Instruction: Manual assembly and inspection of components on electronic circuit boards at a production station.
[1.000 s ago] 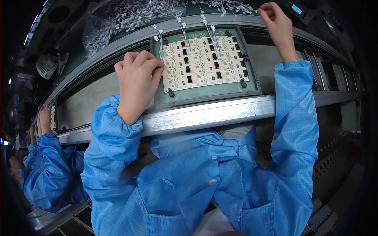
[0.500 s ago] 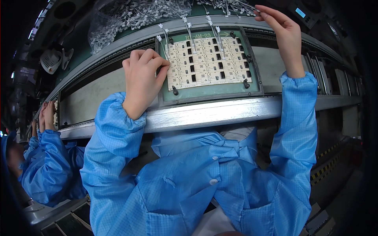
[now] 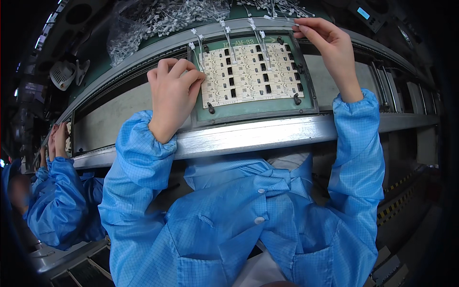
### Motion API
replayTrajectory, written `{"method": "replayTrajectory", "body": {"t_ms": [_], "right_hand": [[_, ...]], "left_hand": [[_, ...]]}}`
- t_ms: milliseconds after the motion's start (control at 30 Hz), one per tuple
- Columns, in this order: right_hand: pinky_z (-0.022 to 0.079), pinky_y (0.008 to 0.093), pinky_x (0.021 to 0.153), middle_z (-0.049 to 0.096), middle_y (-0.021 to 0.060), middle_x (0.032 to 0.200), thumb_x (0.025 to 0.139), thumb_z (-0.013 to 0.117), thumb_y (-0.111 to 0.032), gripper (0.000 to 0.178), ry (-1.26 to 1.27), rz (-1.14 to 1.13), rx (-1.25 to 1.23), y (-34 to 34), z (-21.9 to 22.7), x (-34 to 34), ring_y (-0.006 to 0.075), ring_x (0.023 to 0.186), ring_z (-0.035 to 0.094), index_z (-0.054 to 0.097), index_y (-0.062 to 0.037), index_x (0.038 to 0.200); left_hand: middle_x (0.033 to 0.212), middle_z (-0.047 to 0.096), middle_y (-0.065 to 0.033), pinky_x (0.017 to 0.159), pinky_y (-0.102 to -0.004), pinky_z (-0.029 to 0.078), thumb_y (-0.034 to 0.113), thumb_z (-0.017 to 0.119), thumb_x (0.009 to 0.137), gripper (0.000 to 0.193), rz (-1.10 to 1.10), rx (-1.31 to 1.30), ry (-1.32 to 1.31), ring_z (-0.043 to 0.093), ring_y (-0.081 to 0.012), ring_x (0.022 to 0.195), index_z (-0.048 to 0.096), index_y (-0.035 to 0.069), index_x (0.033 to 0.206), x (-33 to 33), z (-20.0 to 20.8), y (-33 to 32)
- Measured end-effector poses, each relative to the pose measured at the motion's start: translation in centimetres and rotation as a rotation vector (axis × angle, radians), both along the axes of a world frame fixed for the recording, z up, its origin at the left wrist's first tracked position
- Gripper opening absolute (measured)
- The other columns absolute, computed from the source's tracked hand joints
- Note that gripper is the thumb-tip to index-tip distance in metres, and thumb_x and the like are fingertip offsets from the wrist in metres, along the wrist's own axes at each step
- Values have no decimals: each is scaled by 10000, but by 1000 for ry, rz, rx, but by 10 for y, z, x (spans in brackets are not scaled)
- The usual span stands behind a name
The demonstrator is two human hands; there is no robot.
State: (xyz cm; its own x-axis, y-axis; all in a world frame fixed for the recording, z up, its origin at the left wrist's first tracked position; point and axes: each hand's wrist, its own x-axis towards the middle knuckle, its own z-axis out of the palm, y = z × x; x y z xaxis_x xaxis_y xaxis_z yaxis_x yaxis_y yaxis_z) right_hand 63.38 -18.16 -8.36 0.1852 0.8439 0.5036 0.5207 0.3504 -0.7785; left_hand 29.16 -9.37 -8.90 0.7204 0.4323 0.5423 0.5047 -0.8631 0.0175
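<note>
A panel of pale circuit boards (image 3: 251, 88) with black components lies on a green carrier plate (image 3: 253, 109) in front of me. My left hand (image 3: 174, 93) is at the panel's left edge, thumb and fingers pinched together; whatever they grip is hidden. Out past the carrier's far right corner, my right hand (image 3: 331, 51) pinches a thin wire lead with a white connector (image 3: 277, 19), which points left. Several similar leads lie across the panel's far edge, among them a middle lead (image 3: 229, 42) and a right-hand lead (image 3: 262, 48).
Behind the metal rail (image 3: 158, 51) a plastic bag (image 3: 125, 40) and a loose heap of wire leads (image 3: 186, 12) spread out. A smooth metal rail (image 3: 253, 133) runs along the near side. At far left a co-worker's hands (image 3: 58, 139) are over another board.
My right hand has come left and slightly nearer, bringing the wire lead away from the heap toward the carrier. My left hand stays almost where it was.
</note>
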Motion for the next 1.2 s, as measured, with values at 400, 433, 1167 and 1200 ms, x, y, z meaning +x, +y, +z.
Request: {"method": "replayTrajectory", "body": {"t_ms": [400, 433, 1167, 1200], "right_hand": [[541, 263, 898, 731, 95, 1015, 969, 612, -51, 139, 84, 34, -48, -10, 4, -38, 160, 981, 699, 672, 20, 1072], [543, 260, 887, 732, 97, 1010, 967, 609, -43, 140, 31, 14, -55, -12, 4, -45, 159, 977, 701, 670, 27, 1072], [348, 384, 858, 664, 25, 855, 852, 681, -116, 51, -542, -57, -89, 19, -19, -129, 230, 912, 578, 710, -86, 881], [344, 379, 855, 663, 29, 861, 848, 687, -119, 51, -530, -60, -106, 20, -21, -126, 225, 897, 581, 711, -85, 878]], "left_hand": [[1131, 618, 1, 910, -419, 362, 177, 704, 825, 160, 30, -46, 123, 489, -279, 1134, 775, 117, 955, -5, 12, -18], [1131, 618, 1, 910, -419, 362, 177, 704, 825, 160, 26, -40, 116, 489, -279, 1134, 775, 117, 955, -4, 17, -14], [959, 732, -68, 876, -523, 430, 169, 683, 841, 168, -111, -221, 65, 681, -286, 986, 720, 150, 1004, 178, -23, 166], [940, 730, -61, 881, -511, 438, 132, 664, 855, 151, -120, -284, 24, 681, -285, 971, 710, 135, 999, 180, -12, 154]]}}
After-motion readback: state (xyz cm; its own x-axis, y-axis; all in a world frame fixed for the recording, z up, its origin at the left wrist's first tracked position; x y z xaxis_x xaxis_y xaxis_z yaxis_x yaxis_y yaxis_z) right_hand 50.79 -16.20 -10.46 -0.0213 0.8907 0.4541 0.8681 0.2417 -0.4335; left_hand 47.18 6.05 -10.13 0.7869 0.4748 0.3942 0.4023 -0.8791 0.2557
